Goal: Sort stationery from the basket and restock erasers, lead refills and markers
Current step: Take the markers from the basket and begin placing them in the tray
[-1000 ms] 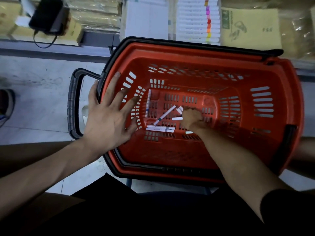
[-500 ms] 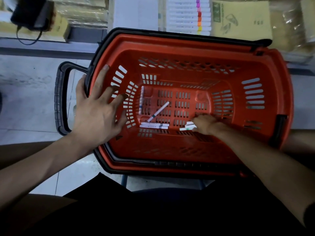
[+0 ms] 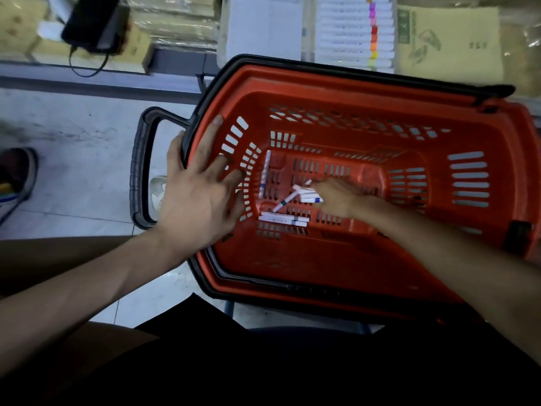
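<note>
1. Nearest, the left hand [image 3: 199,197] lies flat on the left end of the red basket [image 3: 292,259]. Its fingers are straight and spread over the rim and slotted wall.
2. The right hand [image 3: 336,199] reaches down to the basket floor, with its fingers curled round a small bunch of white markers [image 3: 307,194]. The marker ends stick out to the left.
3. Loose markers lie just left of that hand:
   - one slanted, with a green band [image 3: 285,202]
   - two side by side [image 3: 283,219], nearer the person
   - one along the foot of the left wall [image 3: 265,174]
4. Open basket floor runs from the right hand to the slotted right wall.
5. A black handle [image 3: 140,171] juts from the basket's left end over grey floor tiles [image 3: 73,159]. A shoe [image 3: 16,177] sits at the far left edge.
6. Farthest, the basket's far rim lies close to a shelf. The shelf holds stacked white boxes with coloured ends [image 3: 354,30], tan paper packs [image 3: 448,39] and a black device with a cord [image 3: 90,22].
</note>
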Demonstrator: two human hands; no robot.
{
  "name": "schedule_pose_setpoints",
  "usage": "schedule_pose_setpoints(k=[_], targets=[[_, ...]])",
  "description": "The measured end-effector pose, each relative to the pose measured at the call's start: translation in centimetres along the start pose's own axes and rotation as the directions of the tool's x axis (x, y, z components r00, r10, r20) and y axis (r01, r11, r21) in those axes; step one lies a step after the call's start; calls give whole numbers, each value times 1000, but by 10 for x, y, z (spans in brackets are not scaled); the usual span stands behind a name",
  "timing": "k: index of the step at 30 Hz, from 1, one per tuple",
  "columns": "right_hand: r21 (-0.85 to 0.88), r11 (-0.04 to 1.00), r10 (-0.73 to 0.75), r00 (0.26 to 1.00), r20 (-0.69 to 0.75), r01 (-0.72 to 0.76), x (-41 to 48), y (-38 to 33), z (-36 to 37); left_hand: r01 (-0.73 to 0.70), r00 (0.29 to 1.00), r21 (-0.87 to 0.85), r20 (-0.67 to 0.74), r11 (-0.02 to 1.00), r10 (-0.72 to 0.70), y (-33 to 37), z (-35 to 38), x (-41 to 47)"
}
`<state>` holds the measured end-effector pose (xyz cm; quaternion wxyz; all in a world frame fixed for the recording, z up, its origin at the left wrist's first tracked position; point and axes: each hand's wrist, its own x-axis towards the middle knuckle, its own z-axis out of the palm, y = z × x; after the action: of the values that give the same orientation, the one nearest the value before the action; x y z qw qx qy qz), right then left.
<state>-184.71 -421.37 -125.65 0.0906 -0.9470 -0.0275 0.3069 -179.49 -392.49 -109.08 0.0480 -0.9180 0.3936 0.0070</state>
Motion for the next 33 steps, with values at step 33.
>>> schedule_pose_setpoints(k=[33], targets=[[410,740,159,732,663,-533,37,-78,-2,-9,1000,-36,11,999,10,-4,3,0]])
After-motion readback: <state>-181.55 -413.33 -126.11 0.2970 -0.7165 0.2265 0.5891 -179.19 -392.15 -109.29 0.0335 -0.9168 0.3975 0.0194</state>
